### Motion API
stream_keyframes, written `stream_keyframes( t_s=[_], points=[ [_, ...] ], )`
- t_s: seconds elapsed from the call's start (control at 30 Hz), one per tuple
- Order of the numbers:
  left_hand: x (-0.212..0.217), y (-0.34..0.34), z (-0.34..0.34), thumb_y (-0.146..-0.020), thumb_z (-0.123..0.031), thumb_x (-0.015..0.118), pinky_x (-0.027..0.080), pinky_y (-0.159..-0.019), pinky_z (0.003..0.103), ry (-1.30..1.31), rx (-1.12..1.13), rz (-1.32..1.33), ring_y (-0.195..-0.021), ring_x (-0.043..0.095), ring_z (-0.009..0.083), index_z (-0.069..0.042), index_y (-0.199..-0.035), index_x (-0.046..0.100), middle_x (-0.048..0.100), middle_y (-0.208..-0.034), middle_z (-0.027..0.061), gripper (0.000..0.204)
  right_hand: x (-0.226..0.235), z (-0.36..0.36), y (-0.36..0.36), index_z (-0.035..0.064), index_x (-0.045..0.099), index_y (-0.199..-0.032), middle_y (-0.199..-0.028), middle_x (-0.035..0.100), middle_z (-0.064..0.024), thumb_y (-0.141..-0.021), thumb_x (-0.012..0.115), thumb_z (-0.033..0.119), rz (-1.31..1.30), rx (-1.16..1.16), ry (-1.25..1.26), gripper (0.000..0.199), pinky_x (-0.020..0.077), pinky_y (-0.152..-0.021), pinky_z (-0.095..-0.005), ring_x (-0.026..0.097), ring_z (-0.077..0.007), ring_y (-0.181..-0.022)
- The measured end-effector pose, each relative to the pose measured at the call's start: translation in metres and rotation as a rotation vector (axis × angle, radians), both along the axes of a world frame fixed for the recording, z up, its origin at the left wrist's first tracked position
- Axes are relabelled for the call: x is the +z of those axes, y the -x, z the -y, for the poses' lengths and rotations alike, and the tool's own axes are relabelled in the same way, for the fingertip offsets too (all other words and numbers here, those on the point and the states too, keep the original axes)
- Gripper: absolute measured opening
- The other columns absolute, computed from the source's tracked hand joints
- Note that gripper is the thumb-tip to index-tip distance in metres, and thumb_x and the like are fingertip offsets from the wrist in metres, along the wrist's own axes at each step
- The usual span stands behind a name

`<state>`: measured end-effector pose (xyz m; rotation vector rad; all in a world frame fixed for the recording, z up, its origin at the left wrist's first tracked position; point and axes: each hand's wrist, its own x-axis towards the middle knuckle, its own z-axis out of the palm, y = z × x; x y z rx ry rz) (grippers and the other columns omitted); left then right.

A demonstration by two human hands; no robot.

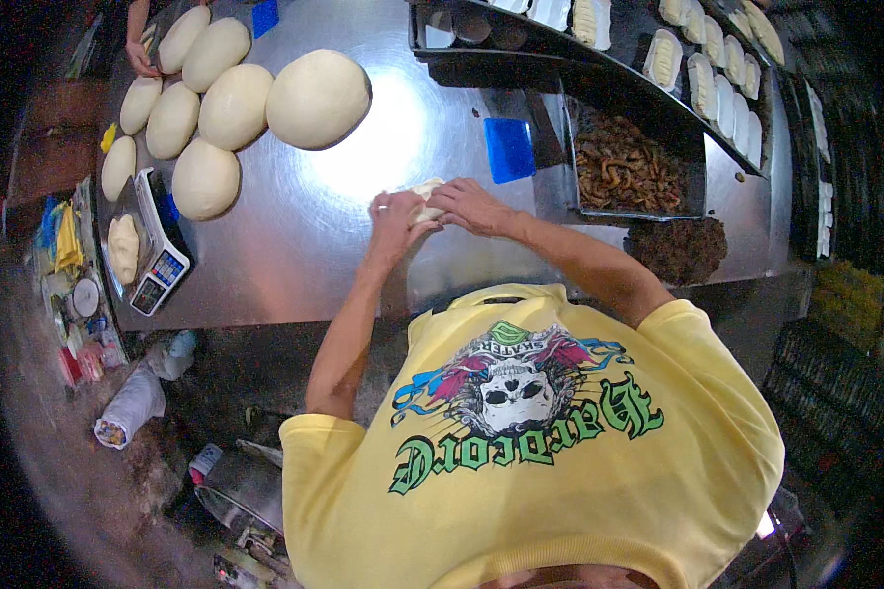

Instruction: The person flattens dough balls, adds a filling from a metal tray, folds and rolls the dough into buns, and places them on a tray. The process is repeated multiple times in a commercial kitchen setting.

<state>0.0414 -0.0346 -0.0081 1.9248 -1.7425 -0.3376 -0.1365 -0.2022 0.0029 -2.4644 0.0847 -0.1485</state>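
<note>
It was a bakery workroom — a long steel table (295,245) carried big dough balls (317,98), a scale (157,257) weighing a dough lump, filling trays (627,169) and racks of shaped pastries (702,83).

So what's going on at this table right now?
A person in a yellow shirt has both hands, left hand and right hand, closed around a small piece of dough on a steel table. Big dough balls sit further back, one portion lies on a scale, and a tray of brown filling stands to the right.
</note>
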Motion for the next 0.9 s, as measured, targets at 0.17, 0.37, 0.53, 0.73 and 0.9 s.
stream_keyframes(
  t_s=[0.17, 0.37, 0.53, 0.73, 0.9],
  points=[
    [-0.004, 0.016, 0.003, -0.092, -0.033, 0.069, 0.024, -0.109, 0.052, -0.143, 0.123, 0.044, -0.109, 0.058, 0.0246, -0.013, -0.109, 0.064, 0.062, -0.11, 0.0055, 0.027, 0.002, -0.001, -0.019, 0.0186, 0.065, -0.118, -0.112, 0.058, -0.0106, -0.095, 0.063, 0.033, -0.316, -0.179, -0.065, 0.027, 0.0381, -0.091, -0.0518, 0.052, -0.0337, -0.109],
    [0.044, 0.014, 0.032, -0.088, -0.042, 0.072, 0.01, -0.111, 0.067, -0.546, 0.362, 0.046, -0.133, 0.035, 0.0416, -0.013, -0.124, 0.057, 0.046, -0.138, 0.016, 0.049, 0.01, 0.006, -0.048, 0.0133, 0.066, -0.105, -0.115, 0.053, -0.0149, -0.082, 0.076, 0.038, -0.533, -0.398, 0.036, 0.035, 0.0351, -0.091, -0.0535, 0.047, -0.0373, -0.114],
    [0.024, -0.006, 0.033, -0.076, -0.062, 0.076, -0.013, -0.111, 0.074, -0.51, 0.587, -0.018, -0.147, -0.01, 0.0574, -0.021, -0.159, 0.02, 0.001, -0.165, 0.0263, 0.108, 0.019, 0.017, -0.054, 0.0113, 0.062, -0.105, -0.119, 0.049, -0.0129, -0.075, 0.083, 0.043, -0.45, -0.561, 0.086, 0.049, 0.0348, -0.09, -0.0505, 0.045, -0.0363, -0.114],
    [0.003, -0.033, 0.026, -0.075, -0.074, 0.07, -0.014, -0.11, 0.074, -0.462, 0.609, -0.066, -0.15, -0.016, 0.0512, -0.021, -0.163, 0.009, -0.007, -0.168, 0.023, 0.12, -0.005, 0.03, -0.027, 0.0166, 0.059, -0.102, -0.116, 0.049, -0.0091, -0.076, 0.081, 0.049, -0.117, -0.531, -0.016, 0.047, 0.0335, -0.089, -0.0462, 0.045, -0.0321, -0.112],
    [0.008, -0.029, 0.018, -0.081, -0.068, 0.068, -0.008, -0.112, 0.074, -0.409, 0.549, 0.059, -0.151, -0.005, 0.051, -0.02, -0.162, 0.018, 0.002, -0.168, 0.0207, 0.106, 0.0, 0.034, -0.022, 0.017, 0.062, -0.104, -0.116, 0.052, -0.0097, -0.085, 0.072, 0.05, -0.085, -0.521, 0.013, 0.039, 0.0352, -0.091, -0.047, 0.048, -0.032, -0.112]
  ],
)
